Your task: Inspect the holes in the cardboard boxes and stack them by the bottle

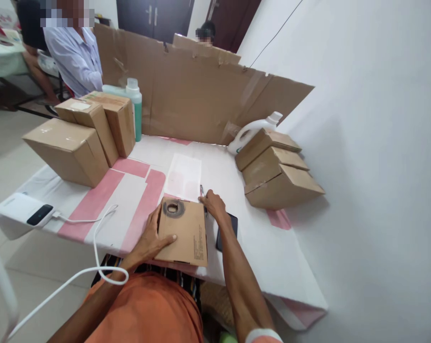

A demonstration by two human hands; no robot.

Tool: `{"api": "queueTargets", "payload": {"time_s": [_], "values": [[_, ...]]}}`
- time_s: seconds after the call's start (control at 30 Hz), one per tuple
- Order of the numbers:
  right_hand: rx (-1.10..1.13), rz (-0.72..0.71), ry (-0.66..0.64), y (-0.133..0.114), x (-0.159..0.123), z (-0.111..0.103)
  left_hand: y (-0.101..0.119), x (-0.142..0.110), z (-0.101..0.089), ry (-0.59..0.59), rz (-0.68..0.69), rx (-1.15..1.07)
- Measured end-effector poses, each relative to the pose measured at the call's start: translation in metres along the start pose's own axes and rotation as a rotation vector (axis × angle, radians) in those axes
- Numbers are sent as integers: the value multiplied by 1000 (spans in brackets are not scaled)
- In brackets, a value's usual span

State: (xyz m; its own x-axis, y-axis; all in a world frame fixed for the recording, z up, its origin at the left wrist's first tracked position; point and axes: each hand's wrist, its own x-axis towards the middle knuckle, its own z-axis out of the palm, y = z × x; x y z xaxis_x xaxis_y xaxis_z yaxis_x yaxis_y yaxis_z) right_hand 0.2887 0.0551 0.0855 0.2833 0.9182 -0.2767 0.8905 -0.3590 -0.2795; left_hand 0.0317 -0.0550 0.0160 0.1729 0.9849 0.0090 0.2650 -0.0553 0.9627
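Plainly, the flat box (185, 231) lies at the near edge of the tabletop (272, 257), close enough to the body to be managed without stretching. The left hand (153, 240) is partly spread around its left side, thumb on the top face, a hold that probably keeps it from sliding. Toward the near left corner sits a power bank (22, 209), its white cable (80, 221) looping off the near edge. A phone (234, 223) lies right of the box, partly beneath the right forearm, seemingly just put aside within reach. The right hand (215, 205), fingers curled, is at a pen (201, 189) by the box's far right corner; whether it grips or merely touches cannot be told. Beyond lies a pale sheet (184, 174). Cartons (67, 150) line the left edge and others (268, 174) the right, leaving the middle for handwork, while a cardboard panel (190, 90) rises along the far edge, perhaps as a divider.
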Motion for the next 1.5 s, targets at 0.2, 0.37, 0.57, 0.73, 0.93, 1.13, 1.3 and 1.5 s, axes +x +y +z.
{"api": "queueTargets", "payload": {"time_s": [0.2,0.37,0.57,0.73,0.93,1.13,1.3,1.5], "values": [[-67,248,133,55,-78,12,-2,3,1,14,-2,-8],[220,449,181,86,-110,31,6,5,-4,-12,-13,-17],[610,412,208,87,-101,37,13,3,-5,4,3,-35],[994,324,239,79,-125,41,10,2,-4,-14,-14,-35],[1748,20,88,25,-159,10,4,4,-4,-26,-5,-16],[1823,-89,-393,-42,-151,25,4,5,1,24,42,-20],[1862,-131,-537,-58,-150,49,8,3,-1,13,113,7],[1853,-122,-587,-48,-146,50,6,3,0,26,125,51]]}}
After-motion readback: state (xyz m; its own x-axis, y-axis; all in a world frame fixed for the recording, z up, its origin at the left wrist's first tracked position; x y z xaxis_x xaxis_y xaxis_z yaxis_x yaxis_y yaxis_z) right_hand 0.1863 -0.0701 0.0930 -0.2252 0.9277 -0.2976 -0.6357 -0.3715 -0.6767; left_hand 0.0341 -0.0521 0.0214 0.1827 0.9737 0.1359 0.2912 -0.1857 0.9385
